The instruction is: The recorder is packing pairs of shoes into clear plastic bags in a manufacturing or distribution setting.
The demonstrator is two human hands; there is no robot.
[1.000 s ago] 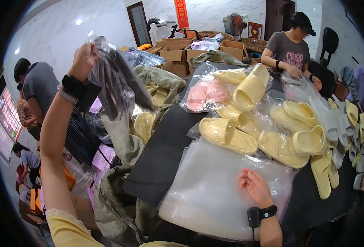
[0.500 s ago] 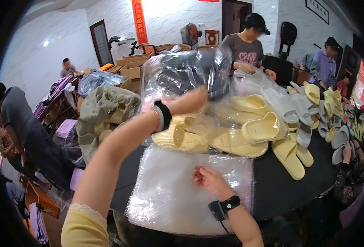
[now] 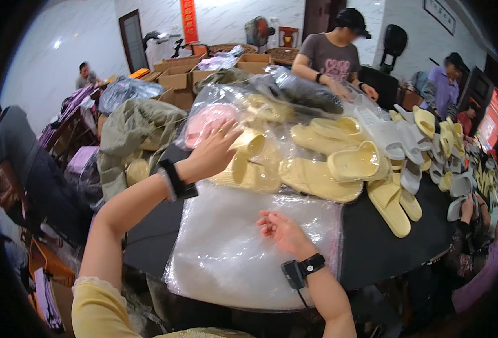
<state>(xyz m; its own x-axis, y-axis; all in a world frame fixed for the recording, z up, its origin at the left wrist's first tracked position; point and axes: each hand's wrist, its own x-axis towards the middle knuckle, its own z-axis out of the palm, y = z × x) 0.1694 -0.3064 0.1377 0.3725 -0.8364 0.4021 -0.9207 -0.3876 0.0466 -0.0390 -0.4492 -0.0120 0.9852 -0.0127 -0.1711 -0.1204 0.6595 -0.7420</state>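
Note:
My left hand is open, its fingers spread over bagged pink slippers and the pale yellow slippers beside them. Nothing is in its grasp. My right hand hovers or rests over a stack of clear plastic bags; I cannot tell if it touches them. Its fingers are loosely bent and slightly apart, holding nothing. Beyond the bags lie pale yellow slippers in clear plastic. A clear bag of dark slippers lies at the back of the pile.
A person across the black table handles clear plastic. White slippers and loose yellow slippers spread along the right. An olive sack stands at the left, with cardboard boxes behind. Another person's hands hold grey slippers.
The bag of dark slippers has moved away from my left hand, to the back and right. My left hand has come left and nearer, fingers now spread. Pink slippers now show.

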